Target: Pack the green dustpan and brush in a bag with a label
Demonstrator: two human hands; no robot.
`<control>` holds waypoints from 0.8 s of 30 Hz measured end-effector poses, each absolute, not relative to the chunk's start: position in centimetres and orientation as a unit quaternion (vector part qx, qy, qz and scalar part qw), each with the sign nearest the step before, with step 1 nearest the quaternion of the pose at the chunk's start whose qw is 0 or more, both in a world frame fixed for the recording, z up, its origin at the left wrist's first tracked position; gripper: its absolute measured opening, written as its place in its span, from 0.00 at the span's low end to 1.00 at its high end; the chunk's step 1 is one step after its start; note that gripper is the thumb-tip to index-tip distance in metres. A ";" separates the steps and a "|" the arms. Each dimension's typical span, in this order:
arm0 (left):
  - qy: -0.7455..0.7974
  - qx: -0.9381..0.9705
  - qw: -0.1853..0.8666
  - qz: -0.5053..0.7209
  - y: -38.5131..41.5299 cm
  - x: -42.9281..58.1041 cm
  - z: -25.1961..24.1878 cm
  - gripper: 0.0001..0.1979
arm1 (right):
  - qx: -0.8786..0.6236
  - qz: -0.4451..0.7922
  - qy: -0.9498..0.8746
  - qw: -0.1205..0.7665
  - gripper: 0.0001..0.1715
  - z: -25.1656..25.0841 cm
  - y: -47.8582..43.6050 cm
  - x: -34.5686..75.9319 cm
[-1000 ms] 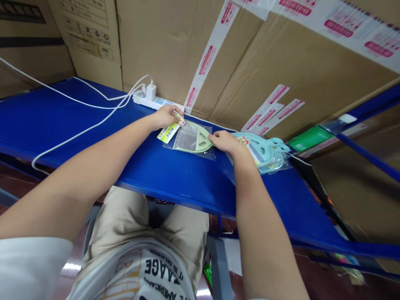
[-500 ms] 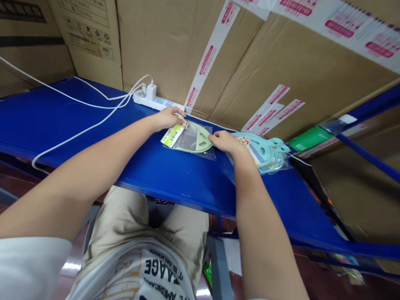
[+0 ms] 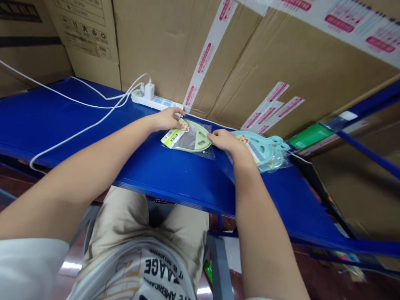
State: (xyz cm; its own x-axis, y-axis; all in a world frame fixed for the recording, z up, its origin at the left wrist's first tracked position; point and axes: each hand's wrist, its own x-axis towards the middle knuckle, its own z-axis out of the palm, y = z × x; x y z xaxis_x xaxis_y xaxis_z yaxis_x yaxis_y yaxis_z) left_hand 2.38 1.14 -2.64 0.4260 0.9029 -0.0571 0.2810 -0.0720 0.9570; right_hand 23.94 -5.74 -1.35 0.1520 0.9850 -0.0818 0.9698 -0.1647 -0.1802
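Note:
A pale green comb [image 3: 195,139] lies in a clear plastic bag on the blue shelf board [image 3: 175,175]. A yellow-green label card [image 3: 173,135] sticks out of the bag's left end. My left hand [image 3: 165,118] pinches that card at the bag's mouth. My right hand [image 3: 222,141] is closed on the right end of the bagged comb, holding it against the board. Just right of my right hand lies a small heap of bagged light blue combs [image 3: 268,151].
A white power strip [image 3: 156,101] with a plugged charger and white cables [image 3: 78,131] lies at the back of the board. Large taped cardboard boxes [image 3: 250,54] stand close behind. A green packet [image 3: 308,138] rests at the right, by a blue rack beam.
The label card has slid further into the bag, pushed to the right by my left hand. My right hand has stayed on the bag's right end.

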 end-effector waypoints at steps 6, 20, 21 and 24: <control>0.453 0.667 0.513 0.294 1.0 2.2 -2.2 0.33 | -0.757 0.086 -0.646 0.039 0.19 -1.4 -5.7 24.0; 0.488 0.655 0.461 0.347 0.9 3.2 -3.2 0.23 | -0.763 0.099 -0.637 0.046 0.18 -1.1 -6.1 23.5; 0.498 0.662 0.447 0.337 0.8 3.2 -3.0 0.23 | -0.763 0.101 -0.637 0.047 0.18 -1.1 -6.0 23.6; 0.526 0.685 0.419 0.280 0.6 2.7 -2.0 0.26 | -0.759 0.100 -0.642 0.052 0.18 -1.3 -5.8 23.8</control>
